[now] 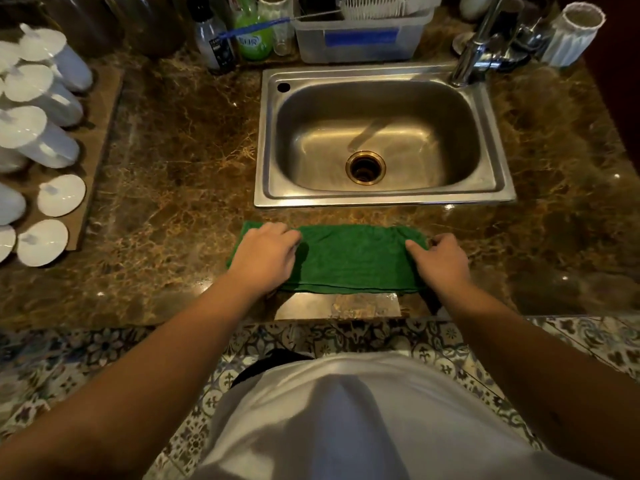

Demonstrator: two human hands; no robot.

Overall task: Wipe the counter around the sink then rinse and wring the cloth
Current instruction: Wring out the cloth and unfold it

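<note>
Head view: I see cloth (349,259) flat on counter (180,161), just in front of sink (266,140). Left hand (265,259) pressing cloth's left end, fingers loose; right hand (440,259) pinching right end.

Left hand (265,256) is covering the cloth's (353,259) left end; right hand (438,259) is hiding its right corner, fingers curling under, grip unclear. Faucet (479,46) top is running off the upper edge. White cups (38,98) are getting cut off at left. Bottle (214,43) label is too blurry to read.
</note>
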